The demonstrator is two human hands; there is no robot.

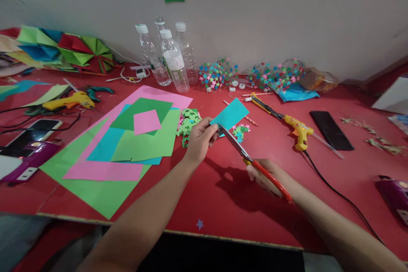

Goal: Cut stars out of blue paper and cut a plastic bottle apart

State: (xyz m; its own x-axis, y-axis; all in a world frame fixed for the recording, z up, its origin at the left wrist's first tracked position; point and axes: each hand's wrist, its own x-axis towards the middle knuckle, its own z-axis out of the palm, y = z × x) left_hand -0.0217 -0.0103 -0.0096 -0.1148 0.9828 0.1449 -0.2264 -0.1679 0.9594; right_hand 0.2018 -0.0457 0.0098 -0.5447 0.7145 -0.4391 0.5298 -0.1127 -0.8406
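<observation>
A small turquoise paper rectangle (230, 114) is pinched by its lower left corner in my left hand (201, 138), raised over the red table. In my right hand (266, 176) is a pair of scissors (269, 178) with red handles, fingers wrapped round the grips. The blades point up and left, their tips at the paper's lower edge near my left thumb. Behind my left hand lies a heap of green paper stars (188, 123). Beneath the turquoise paper is a smaller pile of pink, green and blue stars (241, 131).
Coloured paper sheets (143, 144) are stacked on the left. Clear bottles (175, 63) and star-covered ornaments (277, 72) stand along the wall. A yellow glue gun (299, 131) with its cord and a black phone (331, 129) lie on the right. Another glue gun (68, 101) lies far left.
</observation>
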